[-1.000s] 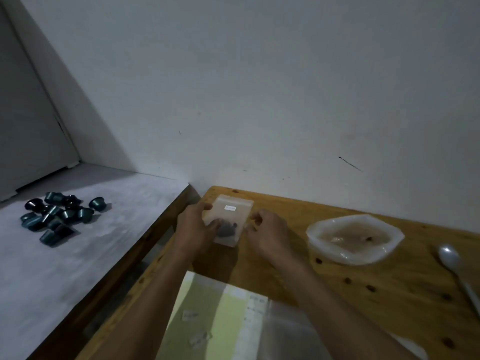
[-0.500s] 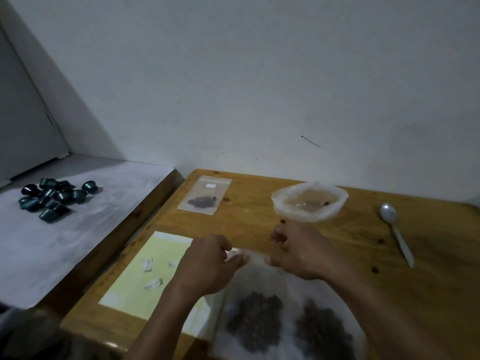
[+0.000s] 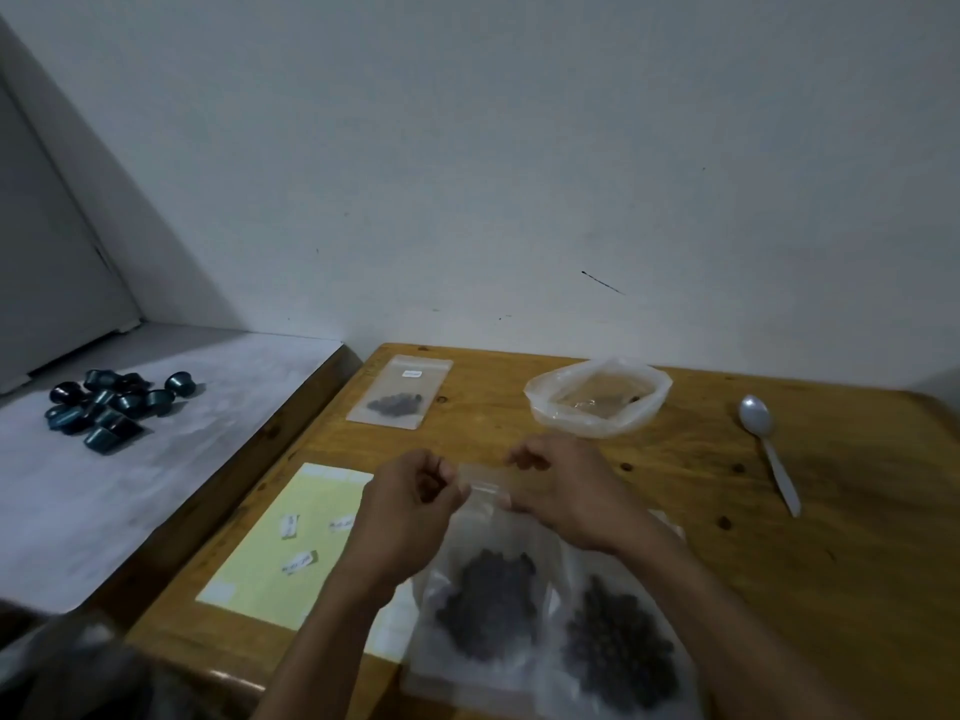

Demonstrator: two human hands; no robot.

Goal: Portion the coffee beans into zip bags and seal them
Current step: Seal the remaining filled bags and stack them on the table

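Observation:
My left hand (image 3: 413, 504) and my right hand (image 3: 563, 491) pinch the two top corners of a small empty clear zip bag (image 3: 483, 483) over the middle of the wooden table (image 3: 831, 563). One filled small zip bag (image 3: 399, 391) with a few coffee beans and a white label lies flat at the table's far left. Two large clear bags of coffee beans, one bag (image 3: 491, 605) and another bag (image 3: 621, 646), lie near the front edge under my forearms.
A clear plastic bag (image 3: 597, 394) rolled open like a bowl sits at the back. A white plastic spoon (image 3: 769, 449) lies to the right. A yellow sheet with white labels (image 3: 291, 543) lies front left. Several dark teal capsules (image 3: 111, 407) rest on the grey ledge to the left.
Both hands let go of the filled small bag at the far left, which now lies flat, and came back to mid-table, where they took hold of an empty zip bag.

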